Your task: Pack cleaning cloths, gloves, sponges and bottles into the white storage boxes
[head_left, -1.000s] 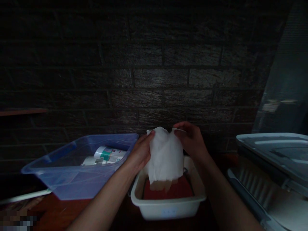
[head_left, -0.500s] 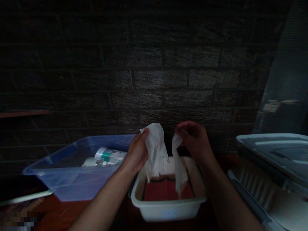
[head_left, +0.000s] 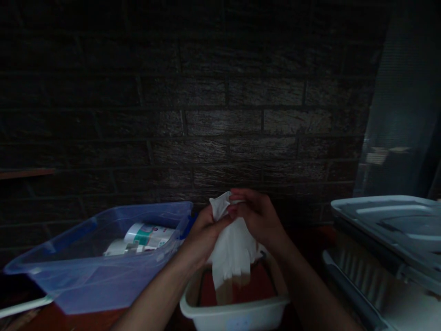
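Observation:
A thin, crumpled white tissue with ragged strips at its lower end hangs above a white plastic basin. Closed on its upper left part is my left hand, its thumb pointing inward. My right hand meets the left one at the top of the tissue, fingers pinched on it. The hanging part hides some of the basin's inside, where a flat red surface shows on the bottom.
To the left stands a translucent blue plastic bin holding a white labelled cylinder and another white item. A lidded storage box is at the right. A dark brick wall rises behind.
My right hand has moved left with its strip and now joins my left hand at the tissue. The strips hang together where they were apart before. The view has shifted slightly.

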{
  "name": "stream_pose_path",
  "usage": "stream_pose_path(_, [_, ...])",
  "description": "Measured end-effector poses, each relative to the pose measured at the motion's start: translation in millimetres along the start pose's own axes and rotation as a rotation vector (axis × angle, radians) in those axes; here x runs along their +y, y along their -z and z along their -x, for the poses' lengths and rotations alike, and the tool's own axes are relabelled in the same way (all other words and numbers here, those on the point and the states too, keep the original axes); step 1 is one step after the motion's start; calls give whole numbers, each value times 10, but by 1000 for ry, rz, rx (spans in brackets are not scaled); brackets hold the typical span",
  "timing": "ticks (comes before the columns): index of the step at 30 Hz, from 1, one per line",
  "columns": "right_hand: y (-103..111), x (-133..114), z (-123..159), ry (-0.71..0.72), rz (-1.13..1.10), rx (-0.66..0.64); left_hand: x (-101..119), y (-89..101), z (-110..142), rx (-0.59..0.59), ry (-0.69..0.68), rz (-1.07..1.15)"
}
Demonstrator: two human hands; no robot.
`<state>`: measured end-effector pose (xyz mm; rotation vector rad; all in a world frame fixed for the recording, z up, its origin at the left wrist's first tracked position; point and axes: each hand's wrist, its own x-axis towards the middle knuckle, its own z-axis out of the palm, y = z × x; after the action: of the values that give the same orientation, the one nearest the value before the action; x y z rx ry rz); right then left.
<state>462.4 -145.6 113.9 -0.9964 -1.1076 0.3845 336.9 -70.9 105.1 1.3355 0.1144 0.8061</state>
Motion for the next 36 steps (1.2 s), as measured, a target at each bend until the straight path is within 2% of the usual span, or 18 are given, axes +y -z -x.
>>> stream_pose_path(4, [74,97,-46,184,206,14,-30,42,-21,44,43,-26])
stream_pose_path(8, [165,82,-94,298,405,127,-19,57,-35,206,104,34])
stream_pose_path(10, [192,61,-109,246,413,171,23,45,-29,253,136,73])
stream_pose_path(12, [192,49,-113,85,285,120,68,31,-19,259,147,100])
stream_pose_path(14, [176,49,-107,-69,117,-33,95,30,-10,233,145,110])
stream_pose_path(15, [168,55,-103,-100,58,-119,98,39,-7,212,143,108])
stream_pose_path(17, [166,78,-104,-86,13,-241,87,76,-8,177,139,76])
stream_pose_path(18, [174,94,-109,-65,23,-259,76,103,-10,169,133,36])
stream_pose_path(21, [210,133,-132,-4,131,-178,45,188,-27,162,86,-168])
stream_pose_path(23, [221,123,-134,58,207,-100,33,222,-40,117,35,-309])
stream_pose_path(25, [209,77,-112,121,275,-81,24,228,-51,54,-15,-383])
stream_pose_path(28, [173,-13,-55,149,369,-179,10,216,-62,7,-47,-394])
stream_pose_path(30, [162,-48,-31,153,396,-218,-3,223,-68,21,-24,-346])
stream_pose_path(33, [174,-48,-38,166,362,-147,-33,263,-72,-12,35,-233])
stream_pose_path(36, [192,-37,-66,186,302,-55,-99,299,-57,-212,122,-264])
